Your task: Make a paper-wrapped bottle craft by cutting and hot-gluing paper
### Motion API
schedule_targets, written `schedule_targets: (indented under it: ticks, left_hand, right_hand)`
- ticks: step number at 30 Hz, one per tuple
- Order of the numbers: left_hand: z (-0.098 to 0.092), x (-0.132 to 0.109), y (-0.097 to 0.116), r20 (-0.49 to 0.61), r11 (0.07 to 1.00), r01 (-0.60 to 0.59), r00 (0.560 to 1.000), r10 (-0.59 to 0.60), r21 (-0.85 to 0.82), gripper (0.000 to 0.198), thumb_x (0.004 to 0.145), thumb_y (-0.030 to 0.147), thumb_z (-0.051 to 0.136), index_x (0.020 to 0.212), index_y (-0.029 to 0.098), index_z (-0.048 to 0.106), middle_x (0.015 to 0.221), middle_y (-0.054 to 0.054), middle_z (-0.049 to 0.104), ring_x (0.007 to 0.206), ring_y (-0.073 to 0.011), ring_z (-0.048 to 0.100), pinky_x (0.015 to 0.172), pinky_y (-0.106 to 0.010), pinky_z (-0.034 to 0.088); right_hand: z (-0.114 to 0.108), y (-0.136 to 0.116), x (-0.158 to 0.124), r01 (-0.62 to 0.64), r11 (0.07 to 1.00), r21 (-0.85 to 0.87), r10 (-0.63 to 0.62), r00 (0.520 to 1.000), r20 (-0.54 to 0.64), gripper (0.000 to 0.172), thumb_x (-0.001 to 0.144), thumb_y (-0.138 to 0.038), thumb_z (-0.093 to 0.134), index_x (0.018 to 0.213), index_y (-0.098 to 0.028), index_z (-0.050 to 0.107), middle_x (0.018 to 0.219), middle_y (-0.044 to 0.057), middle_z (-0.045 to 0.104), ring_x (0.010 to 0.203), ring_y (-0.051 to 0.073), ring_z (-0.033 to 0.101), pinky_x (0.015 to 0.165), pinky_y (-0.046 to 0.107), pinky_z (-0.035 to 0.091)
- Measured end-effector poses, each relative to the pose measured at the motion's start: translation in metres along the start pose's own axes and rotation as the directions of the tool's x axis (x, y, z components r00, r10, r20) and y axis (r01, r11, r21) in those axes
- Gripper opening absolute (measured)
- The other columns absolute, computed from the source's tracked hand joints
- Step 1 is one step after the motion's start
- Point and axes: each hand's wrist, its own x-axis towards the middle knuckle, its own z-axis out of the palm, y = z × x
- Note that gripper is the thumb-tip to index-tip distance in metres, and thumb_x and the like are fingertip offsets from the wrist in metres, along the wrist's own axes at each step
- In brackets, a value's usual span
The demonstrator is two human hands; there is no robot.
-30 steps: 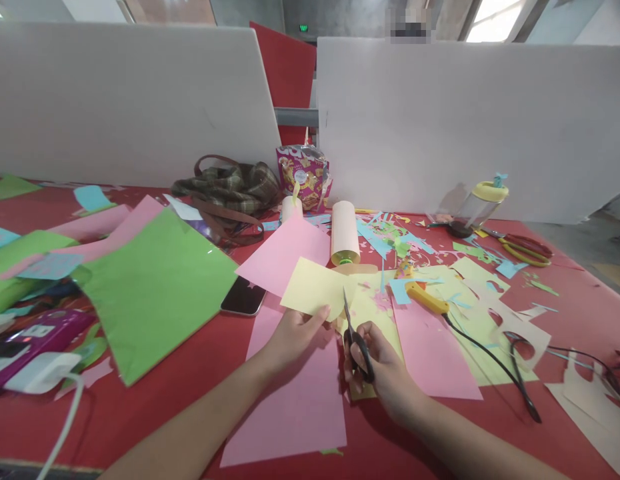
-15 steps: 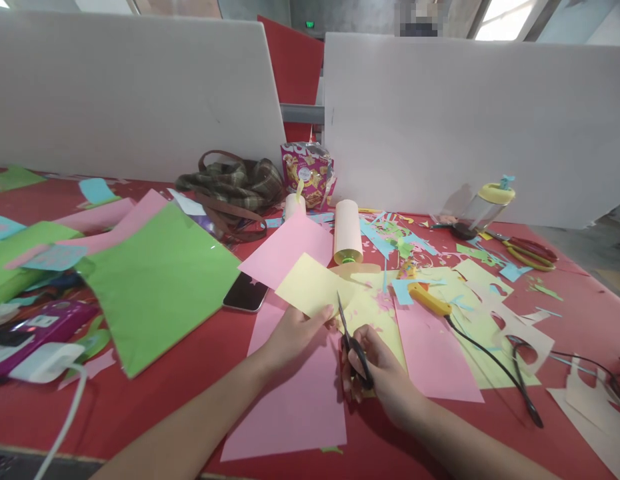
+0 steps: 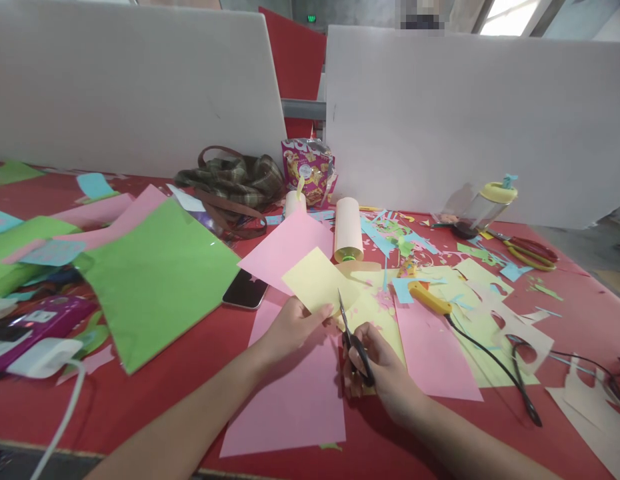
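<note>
My left hand (image 3: 301, 325) pinches the lower edge of a pale yellow paper sheet (image 3: 315, 281), thumb on top. In my right hand (image 3: 373, 363) is a pair of scissors (image 3: 359, 357) with dark handles, its blades pointing up and away at the right part of that sheet. Whether the blades are apart is hard to make out. Pink paper (image 3: 293, 400) lies flat on the table beneath my hands. Behind the yellow sheet lies another pink sheet (image 3: 290, 250), partly over a phone (image 3: 245, 291). A larger yellow sheet (image 3: 390, 333) with pink scraps is under the scissors' side.
Large green paper (image 3: 155, 287) covers the left side. A yellow glue gun (image 3: 430, 298) with a black cord lies at right. Farther back stand a paper-wrapped cylinder (image 3: 348, 230), a snack bag (image 3: 309, 170), a plaid bag (image 3: 240, 180) and a clear jar (image 3: 490, 207). Pliers (image 3: 530, 250) lie far right.
The yellow sheet in my left hand has shifted slightly to the right and turned a little against the scissors. Both hands keep their grips; the view has moved slightly.
</note>
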Motion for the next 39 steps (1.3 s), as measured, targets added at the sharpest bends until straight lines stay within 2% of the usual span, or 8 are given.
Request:
schedule_targets:
  ticks: [5,11,13,16,20,27,33,39]
  left_hand:
    - [-0.006,0.006,-0.004,-0.028,0.996,-0.058,0.998,0.060,0.069,0.023,0.072,0.035,0.047,0.062,0.015,0.053,0.056,0.001,0.051,0.051,-0.0101,0.045,0.047,-0.021,0.035]
    - [-0.009,0.011,-0.011,-0.077,0.971,-0.207,0.973,0.217,0.119,0.026,0.076,0.034,0.042,0.061,0.015,0.052,0.059,0.001,0.051,0.060,-0.0113,0.048,0.059,-0.023,0.038]
    - [-0.008,0.011,-0.010,-0.077,0.976,-0.186,0.978,0.195,0.110,0.025,0.075,0.035,0.044,0.062,0.015,0.053,0.059,0.001,0.051,0.058,-0.0110,0.048,0.057,-0.022,0.038]
    - [-0.005,0.007,-0.007,-0.033,0.991,-0.100,0.994,0.103,0.084,0.024,0.073,0.036,0.047,0.062,0.016,0.053,0.057,0.002,0.050,0.052,-0.0099,0.045,0.050,-0.021,0.037]
    - [-0.002,0.002,-0.004,0.015,0.999,-0.024,1.000,0.023,0.043,0.025,0.073,0.036,0.046,0.061,0.015,0.054,0.053,0.002,0.048,0.047,-0.0085,0.041,0.044,-0.020,0.033]
    - [-0.003,0.001,0.001,0.128,1.000,0.010,0.992,-0.013,0.022,0.021,0.070,0.032,0.048,0.058,0.015,0.051,0.055,0.001,0.049,0.050,-0.0093,0.042,0.045,-0.020,0.034]
    - [-0.002,0.001,-0.001,0.110,1.000,0.009,0.994,-0.008,-0.010,0.021,0.070,0.031,0.048,0.057,0.015,0.050,0.054,0.001,0.048,0.049,-0.0086,0.041,0.045,-0.020,0.034]
    - [-0.003,0.003,-0.001,0.075,0.999,-0.033,0.997,0.034,-0.003,0.019,0.069,0.030,0.050,0.058,0.015,0.051,0.056,0.002,0.048,0.050,-0.0081,0.041,0.045,-0.020,0.034]
  right_hand:
    - [0.002,-0.004,0.000,0.007,1.000,0.005,-0.007,1.000,-0.012,0.044,0.064,-0.049,0.060,0.068,-0.023,0.025,0.039,-0.012,0.044,0.032,0.007,0.043,0.036,0.019,0.035]
    - [0.002,-0.004,0.001,0.010,1.000,-0.006,-0.010,1.000,-0.014,0.045,0.063,-0.048,0.061,0.067,-0.024,0.024,0.037,-0.014,0.038,0.030,0.006,0.040,0.034,0.017,0.029]
    - [0.002,-0.004,0.000,0.011,1.000,-0.003,-0.011,1.000,-0.009,0.044,0.063,-0.047,0.061,0.067,-0.024,0.024,0.037,-0.014,0.038,0.030,0.006,0.039,0.034,0.016,0.027]
    - [0.003,-0.003,0.000,0.007,1.000,0.001,-0.007,1.000,-0.001,0.042,0.065,-0.046,0.060,0.067,-0.023,0.025,0.038,-0.013,0.043,0.031,0.006,0.040,0.035,0.016,0.027]
    - [0.002,-0.001,0.001,0.020,1.000,0.018,-0.020,0.999,0.025,0.041,0.066,-0.045,0.060,0.069,-0.023,0.026,0.042,-0.011,0.047,0.034,0.008,0.044,0.036,0.018,0.032]
    - [-0.002,0.004,0.000,0.041,0.999,0.018,-0.042,0.998,0.056,0.034,0.071,-0.044,0.056,0.071,-0.023,0.030,0.049,-0.006,0.055,0.039,0.009,0.049,0.038,0.018,0.031]
    - [0.000,0.001,0.001,0.059,0.998,0.036,-0.060,0.998,0.026,0.038,0.067,-0.044,0.060,0.069,-0.023,0.029,0.045,-0.009,0.049,0.036,0.008,0.046,0.039,0.019,0.033]
    - [0.001,-0.003,-0.001,0.005,1.000,-0.011,-0.005,1.000,-0.013,0.039,0.067,-0.045,0.058,0.069,-0.023,0.027,0.041,-0.011,0.048,0.033,0.006,0.042,0.037,0.018,0.032]
